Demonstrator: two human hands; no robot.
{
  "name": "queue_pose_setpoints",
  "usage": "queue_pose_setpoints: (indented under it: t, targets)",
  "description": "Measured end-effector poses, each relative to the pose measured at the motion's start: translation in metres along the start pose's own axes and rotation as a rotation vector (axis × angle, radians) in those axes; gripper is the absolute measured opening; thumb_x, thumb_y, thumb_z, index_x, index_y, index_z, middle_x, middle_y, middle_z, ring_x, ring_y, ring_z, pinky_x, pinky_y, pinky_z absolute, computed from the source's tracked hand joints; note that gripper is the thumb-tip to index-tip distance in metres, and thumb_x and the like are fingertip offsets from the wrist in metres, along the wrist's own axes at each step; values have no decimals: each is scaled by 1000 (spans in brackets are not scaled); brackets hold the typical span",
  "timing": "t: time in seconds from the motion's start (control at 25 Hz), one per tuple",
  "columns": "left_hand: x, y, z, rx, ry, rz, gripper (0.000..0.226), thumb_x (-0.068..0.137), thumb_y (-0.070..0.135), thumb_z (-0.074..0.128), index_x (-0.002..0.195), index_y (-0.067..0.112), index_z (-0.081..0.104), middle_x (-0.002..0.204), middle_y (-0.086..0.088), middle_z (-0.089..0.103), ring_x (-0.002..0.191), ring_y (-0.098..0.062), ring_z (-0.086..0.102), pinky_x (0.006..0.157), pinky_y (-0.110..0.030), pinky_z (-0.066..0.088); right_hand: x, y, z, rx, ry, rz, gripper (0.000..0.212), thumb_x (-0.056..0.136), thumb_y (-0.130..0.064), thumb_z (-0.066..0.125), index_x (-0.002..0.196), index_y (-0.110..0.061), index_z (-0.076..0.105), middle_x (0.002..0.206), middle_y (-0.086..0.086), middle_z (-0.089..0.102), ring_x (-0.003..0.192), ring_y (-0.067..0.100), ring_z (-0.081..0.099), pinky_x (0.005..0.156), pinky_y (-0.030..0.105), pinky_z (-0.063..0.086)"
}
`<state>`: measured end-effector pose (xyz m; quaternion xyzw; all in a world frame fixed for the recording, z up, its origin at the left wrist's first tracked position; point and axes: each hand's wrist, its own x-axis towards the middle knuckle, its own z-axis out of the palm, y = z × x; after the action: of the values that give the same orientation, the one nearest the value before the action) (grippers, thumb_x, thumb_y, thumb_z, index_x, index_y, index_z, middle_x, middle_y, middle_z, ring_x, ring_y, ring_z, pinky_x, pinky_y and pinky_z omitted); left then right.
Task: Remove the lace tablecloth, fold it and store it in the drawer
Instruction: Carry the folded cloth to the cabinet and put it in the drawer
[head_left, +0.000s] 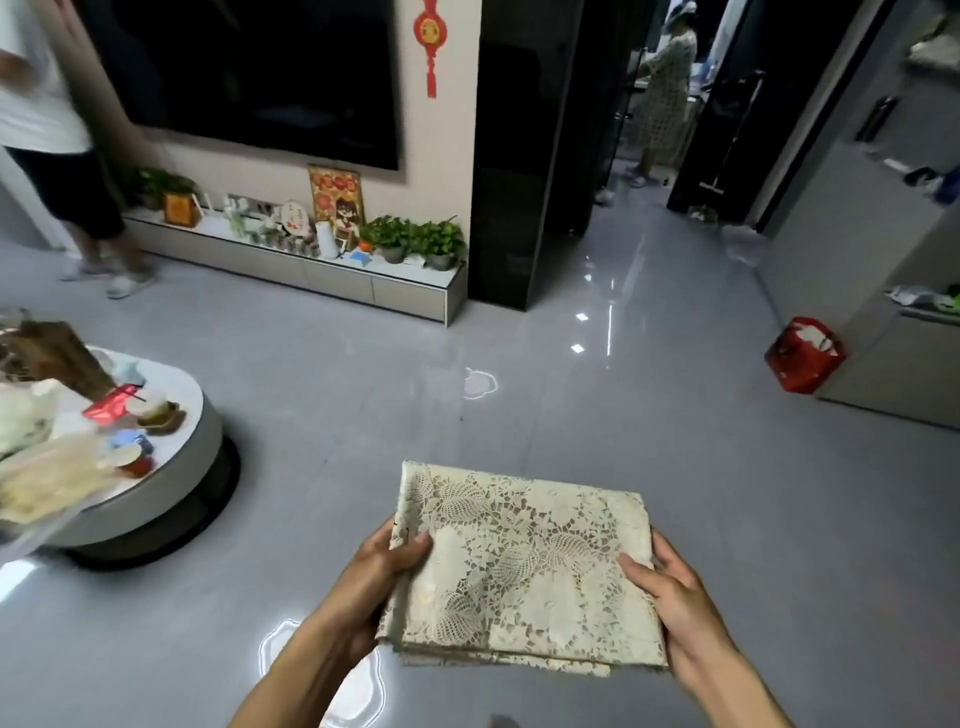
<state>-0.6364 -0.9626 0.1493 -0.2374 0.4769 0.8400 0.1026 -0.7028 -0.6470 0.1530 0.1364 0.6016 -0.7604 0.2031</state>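
Note:
The cream lace tablecloth is folded into a flat square of several layers, held level in front of me above the grey floor. My left hand grips its left edge, thumb on top and fingers underneath. Holding the right edge the same way is my right hand. A low white TV cabinet with drawer fronts runs along the far wall; its drawers are closed.
A round white coffee table crowded with snacks and cups stands at the left. One person stands at the far left by the TV, another in the far doorway. A red bag sits on the floor beside a grey cabinet at right.

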Motion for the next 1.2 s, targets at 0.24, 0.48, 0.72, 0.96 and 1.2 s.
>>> queue_pose_setpoints:
  t: [0.24, 0.48, 0.72, 0.96, 1.2]
  targets:
    - [126, 121, -86, -61, 121, 63, 29, 76, 8, 70, 105, 12, 72, 108, -27, 72, 87, -42, 73, 66, -46, 60, 185, -19, 145, -28, -82, 5, 43, 89, 1, 61, 124, -25, 63, 118, 5, 73, 106, 29, 70, 89, 48, 57]
    - [246, 257, -169, -202, 212, 55, 48, 75, -3, 57, 122, 7, 60, 114, -31, 68, 88, -47, 71, 70, -54, 58, 355, -77, 304, -93, -177, 32, 43, 91, 1, 60, 126, -24, 62, 117, 2, 74, 108, 26, 70, 101, 52, 49]
    - [412, 386, -259, -160, 241, 59, 42, 87, -6, 53, 127, 5, 54, 116, -29, 68, 97, -47, 68, 74, -55, 59, 532, -114, 441, -125, -171, 47, 47, 91, 2, 60, 132, -21, 59, 121, 6, 72, 112, 30, 67, 104, 57, 45]
    - [596, 513, -336, -76, 166, -21, 41, 89, -4, 56, 127, 10, 57, 117, -25, 69, 99, -47, 69, 74, -52, 58, 690, -153, 549, -45, -36, 69, 40, 91, 1, 60, 119, -28, 65, 109, 4, 76, 98, 30, 73, 84, 49, 58]
    - [780, 632, -360, 39, 62, -43, 38, 91, -1, 57, 124, 17, 63, 120, -21, 69, 106, -44, 67, 80, -51, 57, 859, -199, 622, 11, 73, 71, 39, 91, 1, 60, 115, -29, 67, 110, 4, 76, 98, 29, 73, 86, 49, 57]
